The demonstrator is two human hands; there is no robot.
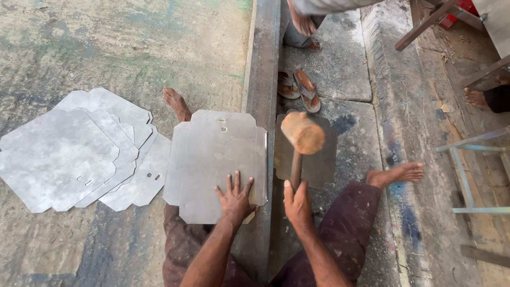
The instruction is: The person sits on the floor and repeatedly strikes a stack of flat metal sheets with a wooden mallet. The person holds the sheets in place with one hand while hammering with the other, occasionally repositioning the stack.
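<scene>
Currently left hand (235, 197) released, flat with fingers spread on the near edge of the grey notched sheet-metal blank (215, 159), which lies across the long steel rail (261, 106). Right hand (297, 204) clenched on the wooden round-headed mallet (302, 135), head raised above the rail. Stack of matching grey blanks (79, 151) on the concrete floor (133, 42), left.

Dull grey metal sheet (212, 154), smooth wooden mallet (303, 133), rough stained concrete floor (133, 42), worn steel rail (263, 69)
</scene>
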